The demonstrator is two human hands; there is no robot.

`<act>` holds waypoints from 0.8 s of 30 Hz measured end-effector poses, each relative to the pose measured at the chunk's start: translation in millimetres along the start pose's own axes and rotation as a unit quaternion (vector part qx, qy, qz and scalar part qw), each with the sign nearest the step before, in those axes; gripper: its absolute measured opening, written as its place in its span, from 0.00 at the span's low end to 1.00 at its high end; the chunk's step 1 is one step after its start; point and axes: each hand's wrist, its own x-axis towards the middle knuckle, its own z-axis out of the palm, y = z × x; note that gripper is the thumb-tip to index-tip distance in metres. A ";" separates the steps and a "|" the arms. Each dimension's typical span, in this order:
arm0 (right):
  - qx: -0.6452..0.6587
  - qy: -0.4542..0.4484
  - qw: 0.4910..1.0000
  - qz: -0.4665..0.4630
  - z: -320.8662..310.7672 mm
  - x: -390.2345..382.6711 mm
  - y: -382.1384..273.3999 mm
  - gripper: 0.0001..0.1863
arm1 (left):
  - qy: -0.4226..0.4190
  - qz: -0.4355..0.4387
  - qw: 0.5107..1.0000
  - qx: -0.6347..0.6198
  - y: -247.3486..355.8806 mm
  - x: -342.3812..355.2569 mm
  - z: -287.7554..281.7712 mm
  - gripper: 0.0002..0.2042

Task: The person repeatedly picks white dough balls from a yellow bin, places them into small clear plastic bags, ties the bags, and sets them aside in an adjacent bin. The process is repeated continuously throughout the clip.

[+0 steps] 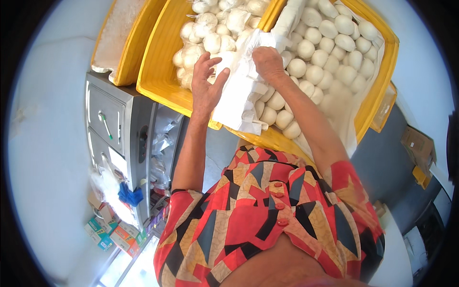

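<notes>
My right hand (268, 63) is closed, its fingertips pinching the top of a stack of thin white plastic bags (236, 103). The stack drapes over the meeting edges of two yellow crates. To its left, my left hand (206, 88) hangs open, fingers apart, holding nothing. Many loose, round white steamed buns (314, 74) fill the cloth-lined right crate (382, 79), with my right forearm reaching over them. Clear bags of buns (206, 28) are heaped in the left crate (160, 62), just beyond my left hand.
Another yellow container (129, 52) with a whitish inside rests on a grey metal cabinet (107, 103) at the left. Colourful boxes (125, 238) and a blue cloth (130, 193) are lower left. A cardboard box (417, 143) lies at the far right.
</notes>
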 end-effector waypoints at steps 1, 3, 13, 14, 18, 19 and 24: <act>0.004 -0.040 0.999 0.022 -4.1 1.4 2.0 0.03 | 0.010 -0.006 1.000 -0.006 -9.1 -2.7 2.2 0.16; 0.142 0.054 0.982 0.110 -16.3 4.5 4.8 0.03 | 0.025 -0.015 0.999 -0.017 -28.2 -1.1 9.9 0.13; 0.758 0.277 0.428 0.408 -61.7 -12.5 61.3 0.14 | -0.156 0.173 0.946 0.226 -72.3 21.2 119.9 0.28; 0.787 0.295 0.377 0.388 -53.3 -22.8 93.0 0.16 | -0.150 0.193 0.935 0.259 -82.5 22.2 125.5 0.28; 0.767 0.384 0.393 0.332 -126.6 -53.5 127.6 0.16 | -0.156 0.178 0.927 0.290 -106.7 26.1 123.8 0.30; 0.761 0.382 0.420 0.313 -141.9 -63.6 134.7 0.16 | -0.162 0.169 0.929 0.288 -105.9 29.2 120.6 0.30; 0.513 0.269 0.760 0.293 -199.9 -75.0 104.7 0.12 | -0.225 0.051 0.963 0.139 -67.5 42.9 116.2 0.31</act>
